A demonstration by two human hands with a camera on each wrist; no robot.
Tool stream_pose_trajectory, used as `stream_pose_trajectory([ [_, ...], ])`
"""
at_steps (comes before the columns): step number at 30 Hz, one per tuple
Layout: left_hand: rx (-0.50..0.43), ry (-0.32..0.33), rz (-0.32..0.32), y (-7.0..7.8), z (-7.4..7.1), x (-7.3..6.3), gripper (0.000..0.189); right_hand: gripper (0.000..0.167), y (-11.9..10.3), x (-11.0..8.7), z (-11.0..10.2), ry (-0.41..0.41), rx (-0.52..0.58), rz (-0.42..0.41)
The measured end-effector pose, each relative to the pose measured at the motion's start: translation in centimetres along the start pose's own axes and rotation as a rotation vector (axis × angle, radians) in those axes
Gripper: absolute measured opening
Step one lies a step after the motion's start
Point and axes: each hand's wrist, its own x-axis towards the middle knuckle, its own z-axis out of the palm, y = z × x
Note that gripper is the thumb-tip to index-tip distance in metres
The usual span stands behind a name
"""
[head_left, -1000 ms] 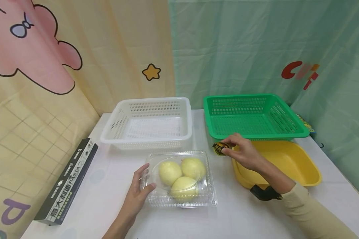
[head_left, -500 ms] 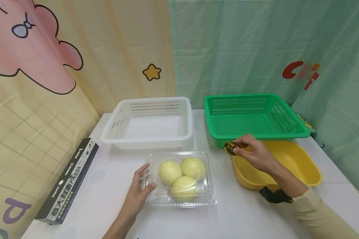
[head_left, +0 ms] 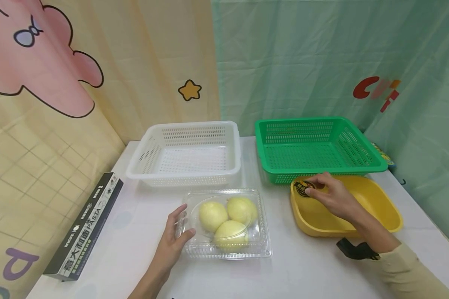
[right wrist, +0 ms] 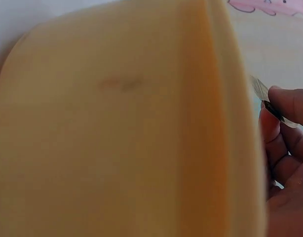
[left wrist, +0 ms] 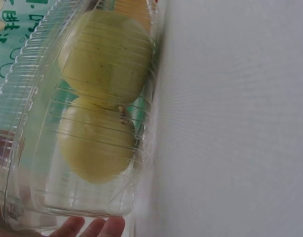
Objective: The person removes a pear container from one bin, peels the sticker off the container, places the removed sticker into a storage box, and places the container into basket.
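In the head view, a clear plastic clamshell box (head_left: 262,226) with three pale yellow pears (head_left: 231,236) inside sits on the table, its lid down. My left hand (head_left: 172,236) holds the box's left side, thumb at the near part and fingers farther back; its fingertips (left wrist: 112,228) touch the box end in the left wrist view. Between thumb and fingers, my right hand (head_left: 334,197) pinches a round black-and-gold sticker (head_left: 302,188) over the left rim of a yellow basin (head_left: 359,199). The right wrist view shows the sticker (right wrist: 274,110) edge-on beside the blurred basin wall.
Behind the box stands a white basket (head_left: 191,179), and right of it a green basket (head_left: 321,169) adjoins the basin. A black pasta box (head_left: 86,228) lies at the left. Printed curtains (head_left: 153,62) close off the back and sides.
My right hand has carried the sticker rightward, from beside the basin to over its left rim. My left hand and the box of pears have stayed put.
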Motion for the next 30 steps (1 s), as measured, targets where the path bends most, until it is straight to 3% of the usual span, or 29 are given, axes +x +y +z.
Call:
stream_pose_trajectory([
  [6, 0.000, 0.000, -0.002, 0.0, 0.0, 0.0, 0.065, 0.020, 1.3, -0.8, -0.8, -0.037, -0.040, 0.095],
  [21, -0.003, -0.004, 0.000, -0.1, 0.0, 0.1, 0.065, 0.021, 4.0, -2.2, -2.5, -0.027, -0.102, 0.144],
  [30, -0.004, -0.003, 0.000, -0.1, 0.0, 0.1, 0.065, 0.026, 5.1, -2.4, -3.0, -0.065, -0.146, 0.172],
])
